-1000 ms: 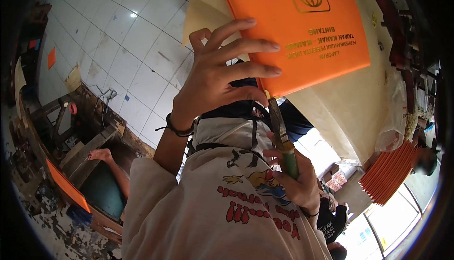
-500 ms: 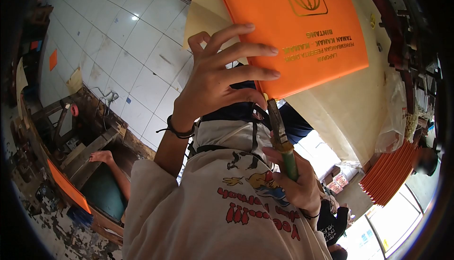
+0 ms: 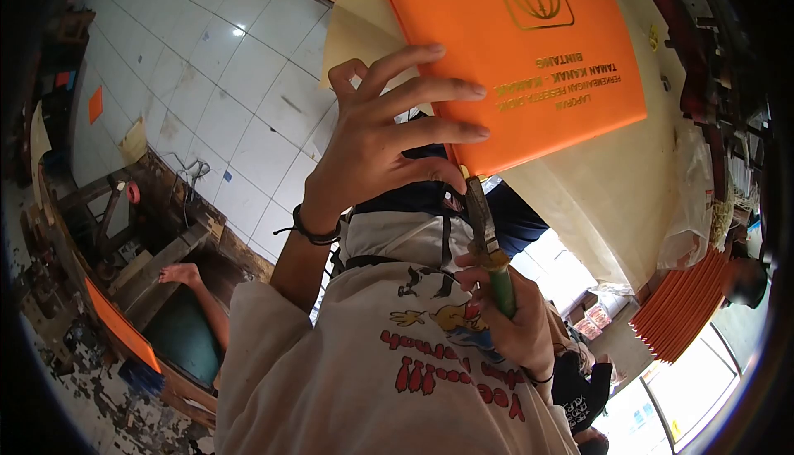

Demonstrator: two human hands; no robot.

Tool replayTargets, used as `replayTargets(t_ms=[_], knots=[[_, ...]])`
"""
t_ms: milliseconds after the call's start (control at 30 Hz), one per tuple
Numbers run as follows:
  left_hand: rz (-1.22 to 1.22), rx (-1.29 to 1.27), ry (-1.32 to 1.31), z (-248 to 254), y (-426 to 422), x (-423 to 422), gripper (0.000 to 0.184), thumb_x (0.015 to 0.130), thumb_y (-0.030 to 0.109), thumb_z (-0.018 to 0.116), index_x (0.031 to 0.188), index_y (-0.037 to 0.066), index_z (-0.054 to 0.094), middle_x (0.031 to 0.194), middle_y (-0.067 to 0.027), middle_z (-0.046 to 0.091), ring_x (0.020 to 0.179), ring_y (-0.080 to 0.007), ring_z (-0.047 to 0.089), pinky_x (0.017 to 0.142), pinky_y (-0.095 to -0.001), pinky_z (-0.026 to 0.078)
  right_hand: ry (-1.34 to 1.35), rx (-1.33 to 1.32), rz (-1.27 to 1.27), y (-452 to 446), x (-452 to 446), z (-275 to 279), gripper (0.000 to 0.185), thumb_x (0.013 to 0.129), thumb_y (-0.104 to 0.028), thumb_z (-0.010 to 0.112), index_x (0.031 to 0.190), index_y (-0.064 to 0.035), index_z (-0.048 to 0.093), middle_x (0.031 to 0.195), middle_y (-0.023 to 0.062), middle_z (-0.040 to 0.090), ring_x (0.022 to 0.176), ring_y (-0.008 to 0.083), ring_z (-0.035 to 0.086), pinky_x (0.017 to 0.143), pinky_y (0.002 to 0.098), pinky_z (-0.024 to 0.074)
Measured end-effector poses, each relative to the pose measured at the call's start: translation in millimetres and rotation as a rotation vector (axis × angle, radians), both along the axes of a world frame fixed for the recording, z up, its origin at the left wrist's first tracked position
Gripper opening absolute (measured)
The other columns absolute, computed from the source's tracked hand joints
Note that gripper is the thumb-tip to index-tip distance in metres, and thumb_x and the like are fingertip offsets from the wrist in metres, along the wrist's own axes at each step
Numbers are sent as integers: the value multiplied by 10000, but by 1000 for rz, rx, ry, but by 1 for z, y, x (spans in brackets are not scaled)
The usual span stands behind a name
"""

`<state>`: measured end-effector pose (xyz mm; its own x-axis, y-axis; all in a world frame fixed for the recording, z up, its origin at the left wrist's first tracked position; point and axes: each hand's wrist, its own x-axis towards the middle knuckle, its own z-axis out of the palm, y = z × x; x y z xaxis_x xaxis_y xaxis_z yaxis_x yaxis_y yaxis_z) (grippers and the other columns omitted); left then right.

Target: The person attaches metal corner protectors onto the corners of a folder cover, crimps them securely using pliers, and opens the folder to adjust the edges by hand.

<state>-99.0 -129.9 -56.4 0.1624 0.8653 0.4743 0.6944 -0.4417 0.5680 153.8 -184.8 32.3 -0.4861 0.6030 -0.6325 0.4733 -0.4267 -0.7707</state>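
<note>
An orange report cover [image 3: 538, 66] with gold lettering and a globe emblem lies upside down to me at the top. My left hand [image 3: 389, 132], a dark band at its wrist, holds the cover's near left corner, fingers spread on top and thumb at the lower edge. In my right hand [image 3: 521, 323] is a green-handled tool [image 3: 501, 288], its narrow dark metal head pointing up to that corner. Whether the head grips the cover there, I cannot tell. My right fingers are closed round the handle.
Beneath the cover is a pale beige surface [image 3: 571, 215]. A stack of orange covers [image 3: 678, 306] and a clear plastic bag [image 3: 688, 215] are at right. Another person's bare foot [image 3: 179, 274] shows at lower left, and a person in black [image 3: 583, 389] at lower right. White tiles [image 3: 215, 66] cover the floor.
My right hand and the tool have shifted slightly downward and tilted a little. My left hand and the orange report cover stay nearly the same.
</note>
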Motion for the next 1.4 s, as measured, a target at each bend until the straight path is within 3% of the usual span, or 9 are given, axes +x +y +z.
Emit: replayTargets(t_ms=[200,400,600,700,800,900,1100,1400], knots=[[-8,3,-12,-1,1,-1,499,611,611,682,992,302,775,1218,87,677,1305,-248,458,1010,-405,265,-41,71,14,-2,1,-3,329,766,88,438,1039,33,612,988,166,645,791,238,628,743,320,492],[-5,5,4,0,1,0,501,608,612,682,991,303,775,1215,91,677,1301,-243,459,1003,-408,262,-66,159,-49,-9,0,-9,371,788,77,449,1146,28,530,901,159,655,737,245,633,687,342,490],[-15,31,-57,-7,3,-1,464,601,568,727,1015,361,749,1245,161,638,1302,-171,447,908,-412,230,-93,39,11,0,5,1,490,799,74,468,1287,39,482,1012,164,669,809,258,657,749,345,512],[-15,26,-59,-6,3,-1,461,600,566,728,1011,358,752,1234,158,645,1299,-170,449,909,-409,228,-48,61,-4,0,6,0,507,775,96,499,1278,36,530,1089,83,650,799,118,533,770,259,446],[-9,30,-68,-7,3,0,460,598,565,730,1007,355,753,1224,154,651,1297,-169,450,910,-405,226,-74,45,19,-1,7,2,521,777,79,511,1295,30,534,1102,73,644,850,118,539,801,262,448],[-8,38,-66,-7,3,0,466,594,567,733,1007,353,754,1222,153,653,1296,-167,450,908,-401,226,-49,6,0,0,6,1,455,784,71,491,1229,36,576,1381,213,491,1082,304,616,903,339,477],[-9,33,-72,-7,4,0,469,590,573,735,1001,348,756,1226,154,650,1296,-165,449,907,-399,226,-53,-9,-4,-3,7,0,465,775,58,499,1234,42,570,1404,227,484,1238,360,549,1018,371,422],[-22,25,-73,-7,4,-1,459,598,567,735,996,340,762,1230,150,649,1302,-172,446,905,-399,234,-65,-22,-3,-3,6,0,486,770,45,483,1248,28,569,1406,234,481,1269,394,518,1051,380,394]])
